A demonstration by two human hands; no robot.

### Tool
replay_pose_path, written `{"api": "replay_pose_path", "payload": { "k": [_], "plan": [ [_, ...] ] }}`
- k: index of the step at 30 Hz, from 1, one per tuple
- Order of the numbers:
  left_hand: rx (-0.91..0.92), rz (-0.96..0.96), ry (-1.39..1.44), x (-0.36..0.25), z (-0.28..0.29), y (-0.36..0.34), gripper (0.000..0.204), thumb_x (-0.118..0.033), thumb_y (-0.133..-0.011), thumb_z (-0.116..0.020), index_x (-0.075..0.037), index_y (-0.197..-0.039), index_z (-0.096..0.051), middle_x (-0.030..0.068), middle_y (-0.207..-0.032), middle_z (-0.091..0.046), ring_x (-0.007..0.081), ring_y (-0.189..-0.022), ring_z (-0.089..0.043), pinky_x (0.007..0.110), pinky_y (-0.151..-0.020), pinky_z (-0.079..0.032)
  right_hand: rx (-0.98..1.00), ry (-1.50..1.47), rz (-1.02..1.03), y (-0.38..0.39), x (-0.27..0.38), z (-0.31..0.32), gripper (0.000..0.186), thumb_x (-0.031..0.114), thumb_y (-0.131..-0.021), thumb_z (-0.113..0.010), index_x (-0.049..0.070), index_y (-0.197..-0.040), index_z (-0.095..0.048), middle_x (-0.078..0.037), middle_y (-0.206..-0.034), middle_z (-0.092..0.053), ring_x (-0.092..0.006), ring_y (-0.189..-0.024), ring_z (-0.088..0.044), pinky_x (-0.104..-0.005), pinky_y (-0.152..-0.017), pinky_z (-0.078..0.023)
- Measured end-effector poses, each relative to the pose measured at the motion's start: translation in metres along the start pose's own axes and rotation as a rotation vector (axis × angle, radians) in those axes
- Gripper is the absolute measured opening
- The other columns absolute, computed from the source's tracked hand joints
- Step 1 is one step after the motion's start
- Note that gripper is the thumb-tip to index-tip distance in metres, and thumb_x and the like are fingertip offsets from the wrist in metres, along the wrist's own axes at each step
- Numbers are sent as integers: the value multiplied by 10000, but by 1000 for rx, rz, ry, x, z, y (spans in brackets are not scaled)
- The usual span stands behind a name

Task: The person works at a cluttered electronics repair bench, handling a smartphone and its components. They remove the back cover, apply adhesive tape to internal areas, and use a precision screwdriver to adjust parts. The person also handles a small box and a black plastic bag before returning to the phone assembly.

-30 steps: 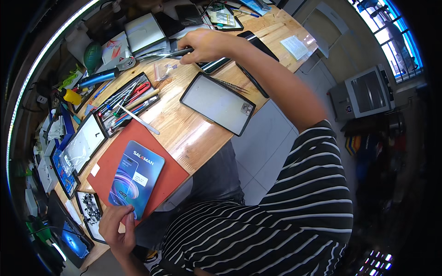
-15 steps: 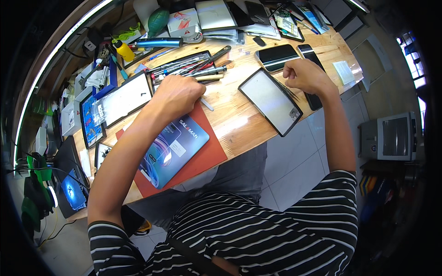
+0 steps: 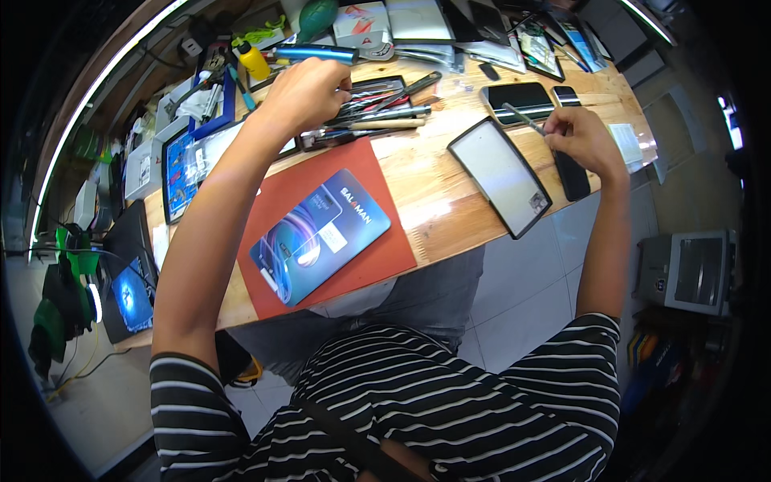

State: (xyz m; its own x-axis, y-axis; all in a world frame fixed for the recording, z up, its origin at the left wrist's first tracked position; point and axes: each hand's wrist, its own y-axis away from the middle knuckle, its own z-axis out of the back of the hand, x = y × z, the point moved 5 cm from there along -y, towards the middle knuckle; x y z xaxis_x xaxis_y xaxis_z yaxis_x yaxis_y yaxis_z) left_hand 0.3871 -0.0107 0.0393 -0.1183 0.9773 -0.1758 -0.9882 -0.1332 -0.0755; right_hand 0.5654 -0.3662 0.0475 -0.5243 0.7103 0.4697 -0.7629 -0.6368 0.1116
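My left hand is over a tray of tools, its fingers curled and partly hidden from view. What it grips, if anything, does not show. Several pens, screwdriver-like tools and a pale wooden-looking stick lie beside it. At the right, my right hand pinches slim grey tweezers, which point up and left above a black phone. A dark phone-like slab lies beneath that hand. Nearer to me is a black-rimmed tray with a pale inside.
A blue printed package rests on a red-brown mat. At the back are a yellow bottle, a green air blower, a blue cylinder and stacked boxes. A dark laptop-like device stands at the left edge.
My left hand has moved away from me to the tool tray, off a small flat metal tool. My right hand has come up with the tweezers in its fingers. The view has shifted a little.
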Motion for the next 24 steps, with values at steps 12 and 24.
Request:
{"api": "replay_pose_path", "payload": {
  "k": [12,24],
  "plan": [
    [-41,253,84,-42,11,208,949,-493,-661,-946,-68,-1419,-565,227,-1437,-558,407,-1338,-519,509,-1114,-428,-31,183,595,-97,180,-108,165,177,-841,-736,53,-949,-744,-155,-939,-752,-332,-928,-717,-429,-835,-546],
    [41,287,162,-33,-29,212,1148,-468,-543,-976,15,-1457,-477,204,-1312,-525,381,-1212,-509,473,-1066,-434,0,-589,100,88,155,-148,355,148,-953,-769,-41,-1243,-694,-39,-956,-700,-70,-711,-634,-216,-653,-521]
  ]
}}
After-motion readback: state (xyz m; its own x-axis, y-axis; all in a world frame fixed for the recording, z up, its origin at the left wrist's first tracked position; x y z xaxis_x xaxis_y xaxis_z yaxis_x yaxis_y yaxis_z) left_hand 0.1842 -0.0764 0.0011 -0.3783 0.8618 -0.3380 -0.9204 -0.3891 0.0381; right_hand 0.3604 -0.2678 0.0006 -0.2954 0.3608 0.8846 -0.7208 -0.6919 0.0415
